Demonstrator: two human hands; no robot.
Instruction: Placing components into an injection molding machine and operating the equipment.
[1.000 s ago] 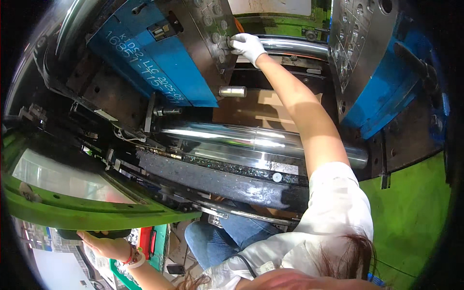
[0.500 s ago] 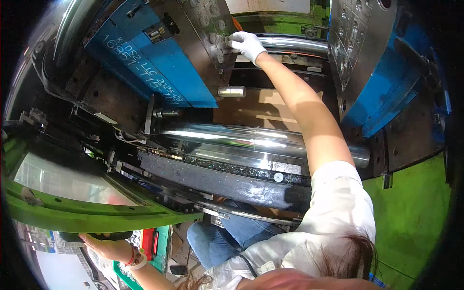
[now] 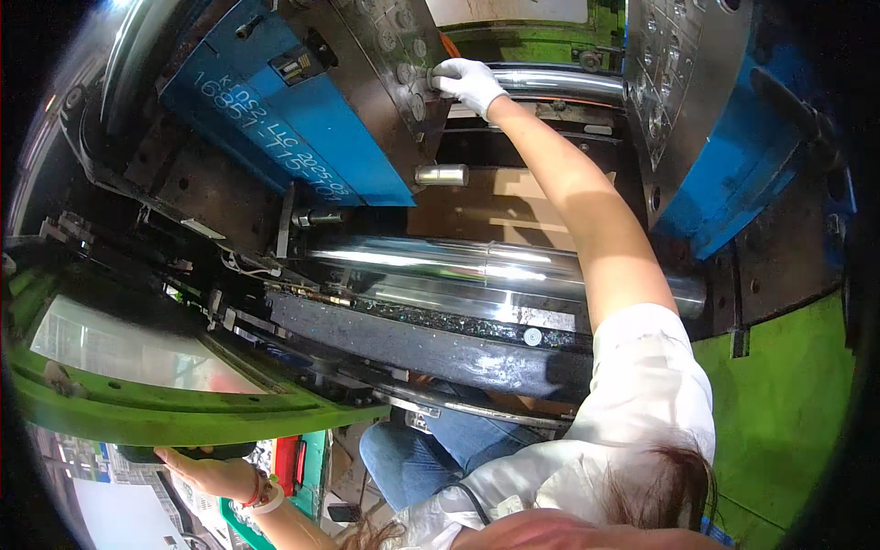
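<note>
My right hand (image 3: 470,86), in a white glove, reaches across to the face of the left mould half (image 3: 367,110), a steel block with blue side plates. Its fingers are closed at a small round grey piece (image 3: 434,81) on that face, next to several round cavities. Whether the piece is loose cannot be seen. My left hand (image 3: 218,478), bare with bracelets at the wrist, is at the lower left, closed on the dark door handle (image 3: 240,450) under the green machine door (image 3: 165,417). Part of its fingers is hidden by the handle.
Facing it stands the right mould half (image 3: 683,101). Thick polished tie bars (image 3: 541,270) run between the halves, over brown cardboard (image 3: 477,206). A steel guide pin (image 3: 442,175) juts from the left half. Below the door are a red container (image 3: 288,466) and a green tray (image 3: 313,463).
Both hands keep their places at the grey piece and at the handle. The whole view has shifted slightly.
</note>
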